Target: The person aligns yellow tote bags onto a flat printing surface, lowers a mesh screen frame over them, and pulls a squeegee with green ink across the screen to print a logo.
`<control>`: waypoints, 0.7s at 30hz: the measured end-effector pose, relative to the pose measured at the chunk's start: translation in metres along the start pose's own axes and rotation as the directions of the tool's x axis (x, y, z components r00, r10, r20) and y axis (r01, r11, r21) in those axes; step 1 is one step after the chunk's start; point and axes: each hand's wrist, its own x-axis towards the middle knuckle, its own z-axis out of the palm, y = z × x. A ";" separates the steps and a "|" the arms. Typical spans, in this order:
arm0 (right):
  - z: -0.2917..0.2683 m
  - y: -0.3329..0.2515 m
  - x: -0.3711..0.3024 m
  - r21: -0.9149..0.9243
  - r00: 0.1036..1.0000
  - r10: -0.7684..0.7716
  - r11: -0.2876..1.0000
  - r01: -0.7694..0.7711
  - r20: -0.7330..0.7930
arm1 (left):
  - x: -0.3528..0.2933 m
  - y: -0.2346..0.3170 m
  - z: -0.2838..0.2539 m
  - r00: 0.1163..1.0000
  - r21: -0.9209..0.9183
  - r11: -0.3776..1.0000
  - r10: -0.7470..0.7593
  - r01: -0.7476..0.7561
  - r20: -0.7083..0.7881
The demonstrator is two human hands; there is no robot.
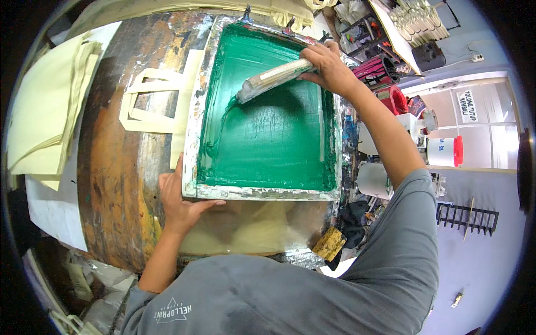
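Grey-sleeved arms reach from the lower edge; left hand (177, 202) presses its fingers flat on the near-left corner of the screen frame (267, 192), which lies on the stained counter (114, 167), green ink filling it. Right hand (329, 67) has fingers clamped on the squeegee (272, 79) at the far edge. Cream tote bags (42, 111) stack left; a white, red-lidded tub (444, 151) stands right, under a white sign (467, 106)

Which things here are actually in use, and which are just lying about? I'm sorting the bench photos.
In use:
right hand gripping the squeegee
left hand steadying the green-inked screen frame
cream tote bag under the frame

Lying about:
stack of cream bags
white bucket with red lid
black rack
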 end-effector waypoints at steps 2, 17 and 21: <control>0.007 0.005 0.008 0.019 0.999 -0.028 0.999 0.028 -0.027 | -0.001 0.001 -0.002 1.000 0.006 1.000 -0.014 0.014 0.022; -0.034 -0.009 0.047 0.002 0.970 0.236 0.972 -0.237 -0.049 | 0.006 0.009 -0.004 0.999 0.024 0.999 0.035 -0.035 0.007; -0.015 -0.004 0.048 -0.109 0.939 0.315 0.937 -0.331 -0.135 | 0.005 0.005 -0.003 0.999 0.055 0.997 0.044 -0.045 0.015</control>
